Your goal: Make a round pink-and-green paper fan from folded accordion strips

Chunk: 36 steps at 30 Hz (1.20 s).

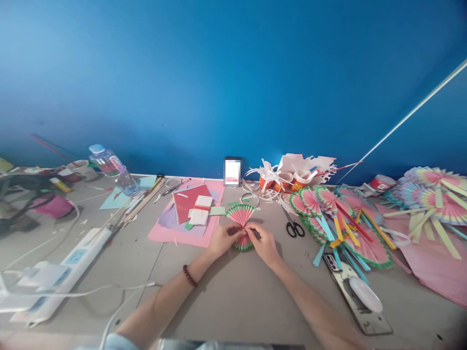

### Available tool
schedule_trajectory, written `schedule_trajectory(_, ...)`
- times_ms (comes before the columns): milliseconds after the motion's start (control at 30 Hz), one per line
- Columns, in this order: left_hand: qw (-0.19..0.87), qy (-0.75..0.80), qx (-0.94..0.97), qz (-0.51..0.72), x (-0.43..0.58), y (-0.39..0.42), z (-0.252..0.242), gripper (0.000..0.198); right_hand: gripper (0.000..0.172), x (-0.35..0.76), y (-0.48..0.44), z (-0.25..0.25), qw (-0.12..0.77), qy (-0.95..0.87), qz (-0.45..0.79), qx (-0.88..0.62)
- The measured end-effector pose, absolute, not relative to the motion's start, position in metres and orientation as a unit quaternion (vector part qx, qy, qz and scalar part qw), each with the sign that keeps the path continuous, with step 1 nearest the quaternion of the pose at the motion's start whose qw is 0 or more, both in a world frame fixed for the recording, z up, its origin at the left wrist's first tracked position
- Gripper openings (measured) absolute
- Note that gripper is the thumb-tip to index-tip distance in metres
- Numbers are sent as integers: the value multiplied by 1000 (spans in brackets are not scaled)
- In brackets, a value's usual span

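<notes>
A pleated pink paper fan with green edges (241, 214) lies on the grey table (226, 296) in front of me. My left hand (222, 239) and my right hand (264, 243) both pinch it at its folded middle, fingers closed on the paper. The fan's upper half spreads open toward the wall, and a smaller lower part shows between my fingers. A dark bead bracelet (189, 275) sits on my left wrist.
Black scissors (294, 226) lie just right of my hands. Several finished fans (339, 218) are piled at the right, beside a phone (355, 294). Pink and red paper sheets (186, 214), wooden sticks, a water bottle (113, 167) and a power strip (62, 274) are at the left. Paper cups (284, 181) stand by the blue wall.
</notes>
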<state>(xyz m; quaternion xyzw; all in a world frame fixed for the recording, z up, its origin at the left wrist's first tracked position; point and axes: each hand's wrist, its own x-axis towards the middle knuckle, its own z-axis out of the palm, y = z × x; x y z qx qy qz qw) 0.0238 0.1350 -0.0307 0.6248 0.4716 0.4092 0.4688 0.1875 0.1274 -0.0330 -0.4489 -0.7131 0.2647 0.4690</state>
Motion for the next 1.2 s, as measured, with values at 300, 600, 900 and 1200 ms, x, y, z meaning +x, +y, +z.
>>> schedule_trajectory(300,580,457,496,456,32,133,-29,34,18,186,129,-29,519,-568,431,-472)
schedule_trajectory(600,564,462,529,434,35,128,-33,40,29,186,132,-31,474,-449,566,-503)
schedule_trajectory(900,578,481,505,424,34,129,-30,35,30,185,131,-30,464,-420,613,-482)
schedule_trajectory(1200,525,484,594,370,34,128,-23,40,37,186,130,-33,496,-404,588,-496)
